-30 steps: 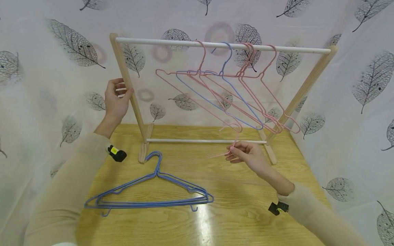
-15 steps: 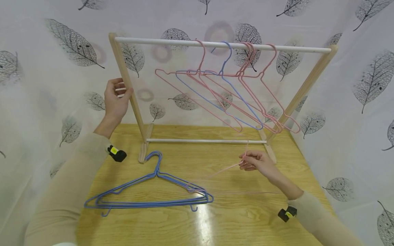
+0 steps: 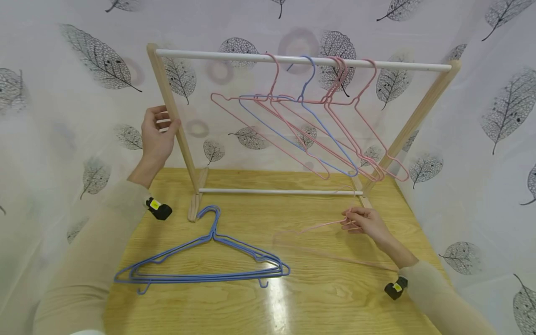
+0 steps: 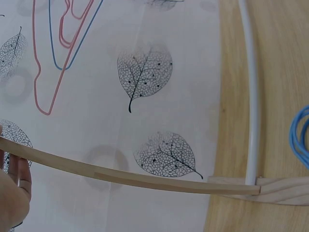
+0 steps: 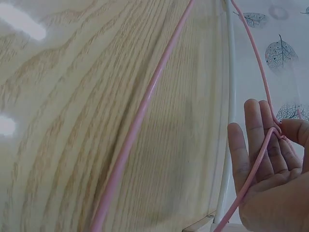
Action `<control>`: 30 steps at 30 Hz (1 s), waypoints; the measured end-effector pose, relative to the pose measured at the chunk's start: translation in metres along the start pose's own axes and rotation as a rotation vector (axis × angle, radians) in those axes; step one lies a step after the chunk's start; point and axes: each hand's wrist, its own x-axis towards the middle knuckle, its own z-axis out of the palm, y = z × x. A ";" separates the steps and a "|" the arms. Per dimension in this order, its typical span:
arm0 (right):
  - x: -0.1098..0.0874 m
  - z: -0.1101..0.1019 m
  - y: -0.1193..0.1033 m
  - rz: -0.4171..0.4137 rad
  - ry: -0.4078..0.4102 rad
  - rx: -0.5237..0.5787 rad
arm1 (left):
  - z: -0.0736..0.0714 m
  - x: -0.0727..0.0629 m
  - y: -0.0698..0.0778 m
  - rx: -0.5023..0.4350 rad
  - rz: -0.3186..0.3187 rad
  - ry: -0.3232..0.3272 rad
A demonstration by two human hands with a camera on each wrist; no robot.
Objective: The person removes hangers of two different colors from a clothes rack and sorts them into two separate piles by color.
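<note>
My left hand holds the left wooden post of a clothes rack about halfway up. In the left wrist view its fingers lie behind the post. A pink wire hanger is pinched at its neck between thumb and fingers of my right hand, low over the right of the table. The right wrist view shows the hanger's long bottom wire crossing above the wood. On the white top rod hang several pink hangers and one blue hanger.
A stack of blue hangers lies flat on the wooden table, front left of the rack. The rack's white lower bar runs low across the back. A leaf-printed sheet encloses the back and sides.
My right hand has moved right and slightly down with the pink hanger, away from the hung ones. My left hand has stayed on the post.
</note>
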 end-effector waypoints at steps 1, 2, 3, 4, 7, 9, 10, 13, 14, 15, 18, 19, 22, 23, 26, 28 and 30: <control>0.001 -0.001 0.003 0.012 0.005 0.000 | 0.000 0.000 0.000 -0.001 0.000 0.001; 0.001 -0.002 0.005 0.028 0.014 0.000 | 0.000 0.000 0.000 -0.005 -0.001 0.002; 0.002 -0.003 0.008 0.040 0.016 0.000 | 0.000 0.000 0.000 -0.003 -0.002 0.001; 0.003 -0.004 0.011 0.054 0.017 0.001 | 0.001 0.000 0.000 -0.001 -0.003 0.001; 0.004 -0.008 0.019 0.087 0.015 -0.002 | 0.001 0.000 -0.001 -0.001 -0.006 0.003; 0.005 -0.011 0.024 0.082 0.007 -0.039 | 0.001 0.000 -0.001 0.001 -0.006 0.003; 0.006 -0.013 0.025 0.080 0.001 -0.050 | 0.001 0.000 -0.001 -0.002 -0.006 0.004; 0.008 -0.018 0.030 0.086 -0.016 -0.058 | 0.001 0.001 -0.001 -0.009 -0.005 0.006; 0.009 -0.019 0.032 0.087 -0.028 -0.061 | 0.001 0.001 -0.001 -0.008 -0.005 0.005; 0.010 -0.020 0.032 0.098 -0.038 -0.046 | 0.001 0.001 -0.001 -0.008 -0.006 0.005; 0.013 -0.023 0.035 0.117 -0.059 -0.028 | 0.001 0.001 -0.001 -0.007 -0.007 0.007; 0.014 -0.023 0.036 0.118 -0.063 -0.032 | 0.001 0.001 -0.001 -0.007 -0.007 0.008; 0.017 -0.023 0.039 0.126 -0.071 -0.034 | 0.001 0.001 -0.001 -0.011 -0.007 0.010; 0.018 -0.024 0.040 0.131 -0.073 -0.030 | 0.001 0.000 -0.001 -0.012 -0.007 0.011; 0.021 -0.024 0.043 0.146 -0.084 -0.017 | 0.001 0.000 -0.001 -0.014 -0.005 0.012; 0.024 -0.025 0.046 0.155 -0.089 -0.002 | 0.001 0.000 -0.001 -0.014 -0.004 0.013; 0.025 -0.026 0.047 0.160 -0.092 0.013 | 0.001 0.000 -0.001 -0.014 -0.002 0.014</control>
